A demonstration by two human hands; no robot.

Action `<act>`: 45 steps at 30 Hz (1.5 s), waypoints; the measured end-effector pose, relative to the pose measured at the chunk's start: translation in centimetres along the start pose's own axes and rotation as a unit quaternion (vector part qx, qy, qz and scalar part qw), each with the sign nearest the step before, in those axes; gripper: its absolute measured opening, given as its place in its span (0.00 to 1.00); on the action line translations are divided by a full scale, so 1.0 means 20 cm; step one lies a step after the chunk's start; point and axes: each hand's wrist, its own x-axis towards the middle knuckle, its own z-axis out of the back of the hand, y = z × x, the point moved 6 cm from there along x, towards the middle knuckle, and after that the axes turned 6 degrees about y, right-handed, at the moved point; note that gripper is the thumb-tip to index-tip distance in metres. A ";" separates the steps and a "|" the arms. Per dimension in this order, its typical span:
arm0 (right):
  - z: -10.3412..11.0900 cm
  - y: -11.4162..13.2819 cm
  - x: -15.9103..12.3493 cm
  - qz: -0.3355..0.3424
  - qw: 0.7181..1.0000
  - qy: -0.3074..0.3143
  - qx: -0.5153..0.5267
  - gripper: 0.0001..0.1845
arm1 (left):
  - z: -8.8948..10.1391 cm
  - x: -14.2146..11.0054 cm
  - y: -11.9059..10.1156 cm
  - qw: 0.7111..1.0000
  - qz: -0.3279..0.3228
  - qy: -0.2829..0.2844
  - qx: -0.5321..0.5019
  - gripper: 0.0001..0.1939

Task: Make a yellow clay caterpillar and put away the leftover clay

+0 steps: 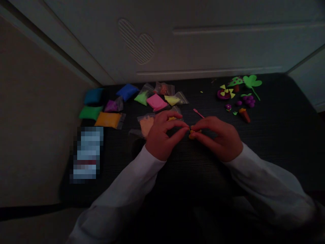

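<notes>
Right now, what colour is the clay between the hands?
The clay looks orange-yellow in the head view.

**Dark ribbed mat (279, 142) crowded with clay packets and models**

Soft packets of modelling clay lie in loose rows across its left half: teal (93, 96), blue (127, 92), green (89, 112), orange-yellow (108, 119), pink (156, 102) and pale orange (146, 126), with purple (113, 105), lime (141, 98) and yellow (172, 100) in zip bags. A slim pink plastic modelling tool (198, 113) lies mid-mat. To the right sit finished clay pieces: a green clover (252, 82), a spotted green tree (236, 83), a purple dish with yellow petals (224, 94), purple grapes (247, 100), a small flower (228, 107) and an ice-cream cone (245, 115). A flat packet (87, 152) at the left edge is pixelated beyond reading.
</notes>
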 end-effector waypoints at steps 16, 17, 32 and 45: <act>0.04 0.02 -0.02 -0.004 0.999 -0.050 0.007 0.06 | -0.11 -0.03 0.03 0.889 0.134 0.099 -0.426 0.07; 0.04 0.02 -0.02 0.000 0.999 -0.054 0.003 0.07 | -0.12 -0.03 0.02 0.871 0.144 0.103 -0.459 0.07; 0.03 0.04 -0.05 -0.005 0.997 -0.079 0.023 0.13 | -0.19 -0.05 0.03 0.784 0.205 0.077 -0.581 0.06; 0.04 0.05 -0.06 -0.008 0.993 -0.114 0.018 0.15 | -0.20 -0.05 0.04 0.722 0.258 0.042 -0.641 0.03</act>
